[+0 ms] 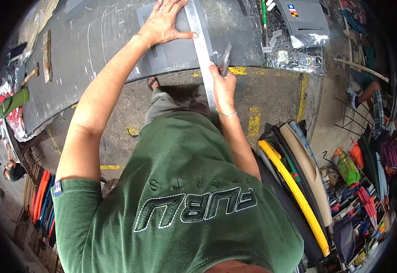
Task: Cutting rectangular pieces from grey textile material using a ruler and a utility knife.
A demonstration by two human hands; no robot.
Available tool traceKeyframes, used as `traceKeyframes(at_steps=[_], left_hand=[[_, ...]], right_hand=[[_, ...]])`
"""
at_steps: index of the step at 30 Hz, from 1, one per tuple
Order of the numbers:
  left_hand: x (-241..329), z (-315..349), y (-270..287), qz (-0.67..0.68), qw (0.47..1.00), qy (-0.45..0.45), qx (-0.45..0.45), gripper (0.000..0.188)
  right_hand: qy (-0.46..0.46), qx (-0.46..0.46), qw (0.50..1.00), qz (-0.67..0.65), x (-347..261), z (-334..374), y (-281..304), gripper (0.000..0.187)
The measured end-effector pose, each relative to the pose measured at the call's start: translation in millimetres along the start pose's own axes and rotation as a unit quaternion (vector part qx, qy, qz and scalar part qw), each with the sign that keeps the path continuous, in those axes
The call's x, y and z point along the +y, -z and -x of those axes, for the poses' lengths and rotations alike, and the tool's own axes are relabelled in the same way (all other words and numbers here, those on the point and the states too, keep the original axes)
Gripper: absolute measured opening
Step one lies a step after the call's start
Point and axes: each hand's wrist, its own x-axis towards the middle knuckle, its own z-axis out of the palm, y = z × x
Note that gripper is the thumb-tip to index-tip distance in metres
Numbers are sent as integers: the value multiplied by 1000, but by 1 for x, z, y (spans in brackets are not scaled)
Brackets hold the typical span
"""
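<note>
A long metal ruler [201,49] runs over a grey sheet [178,55] on the dark worktable [112,41], and its near end juts past the table's front edge. My left hand [163,25] lies spread on the sheet, thumb reaching onto the ruler's left part. A utility knife [226,61] with its blade pointing up and away is gripped in my right hand [224,88]. That hand is at the ruler's near end, beyond the table edge; its thumb is against or very near the ruler. Some of its fingers are hidden.
At the table's right lie a grey folder-like piece [302,22], a green pencil [264,16] and clear plastic [294,59] over small patches. A wooden stick [47,57] rests at the left. Fabric rolls, one yellow [294,195], stand behind on the right; a green roll [14,102] is far left.
</note>
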Motion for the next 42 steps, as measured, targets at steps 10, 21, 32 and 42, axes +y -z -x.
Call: traceKeyframes(at_steps=[10, 21, 32, 42], left_hand=[[-11, 10, 4, -304, 925, 155, -168, 123], [15, -13, 3, -233, 945, 158, -164, 124], [-14, 9, 2, -235, 957, 128, -109, 124], [11, -5, 5, -244, 942, 164, -165, 124]], right_hand=[[1, -20, 1000, -9, -6, 4, -6, 17], [39, 25, 999, -18, 0, 1, -1, 21], [20, 1, 1000, -21, -5, 3, -8, 20], [13, 6, 1000, -28, -6, 4, -3, 17]])
